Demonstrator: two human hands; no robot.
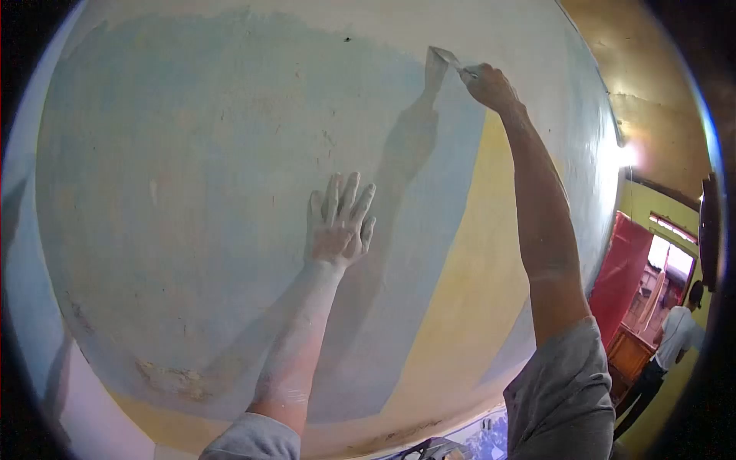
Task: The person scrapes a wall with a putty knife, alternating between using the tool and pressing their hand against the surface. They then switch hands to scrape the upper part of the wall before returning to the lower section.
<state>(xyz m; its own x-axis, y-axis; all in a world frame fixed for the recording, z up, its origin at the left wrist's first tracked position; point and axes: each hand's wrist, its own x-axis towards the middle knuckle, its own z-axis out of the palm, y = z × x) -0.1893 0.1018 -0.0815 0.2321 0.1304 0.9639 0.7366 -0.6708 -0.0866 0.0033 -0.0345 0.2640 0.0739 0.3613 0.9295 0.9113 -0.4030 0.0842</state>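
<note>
Before me stands a wall (207,169) painted in pale blue-grey with a yellow diagonal stripe (452,284). My left hand (342,230), dusted white, is against the wall's middle with its fingers spread and nothing in them. Higher up and to the right, my right hand (491,88) is closed around the handle of a putty knife (445,55). The knife's blade is at the wall near the ragged upper border of the blue-grey area, where its shadow meets it. Whitish material lies thinly over much of the painted surface.
A rough, flaking patch (172,379) marks the wall's lower left. At the far right, a person (675,337) stands by a wooden cabinet (630,354) and a red panel (622,268). A bright lamp (629,156) glows near the ceiling (652,69).
</note>
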